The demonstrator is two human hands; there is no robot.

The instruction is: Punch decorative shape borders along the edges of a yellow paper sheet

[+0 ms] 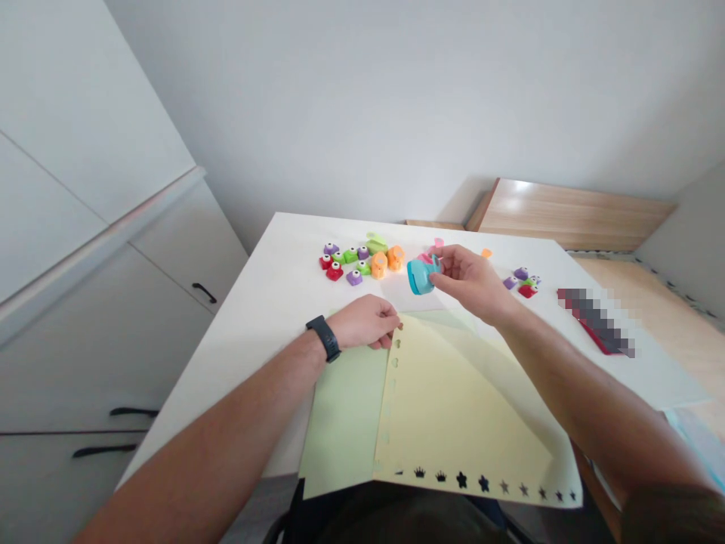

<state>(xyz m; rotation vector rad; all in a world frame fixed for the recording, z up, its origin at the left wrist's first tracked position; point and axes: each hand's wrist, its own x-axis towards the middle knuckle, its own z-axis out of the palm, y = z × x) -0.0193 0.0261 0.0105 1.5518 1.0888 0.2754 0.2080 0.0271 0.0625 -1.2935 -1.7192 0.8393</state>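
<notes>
Turquoise craft punch (pixel 420 276): and we see it up above the white table, caught in the right hand's grip!
Right hand (pixel 470 283): narrow, thumb and fingers closed around the punch.
Left hand (pixel 362 321): curled down at the top corner of the pale yellow paper; we can't tell whether it's pinching or only resting.
Wrist: a black fitness band (pixel 325 338) on the left.
Pale yellow paper (pixel 447 408): lying over a green paper sheet (pixel 343 423), hearts cut along its left edge, crowns and stars along the bottom.
White table (pixel 249 332): two clusters of colourful punches, one (pixel 356 261) straight ahead, a smaller one (pixel 521 281) off to our right.
Far right: a red object (pixel 594 321), pixelated, too blurred for us to call.
Beyond: a pale wooden board (pixel 566 215) against the wall.
</notes>
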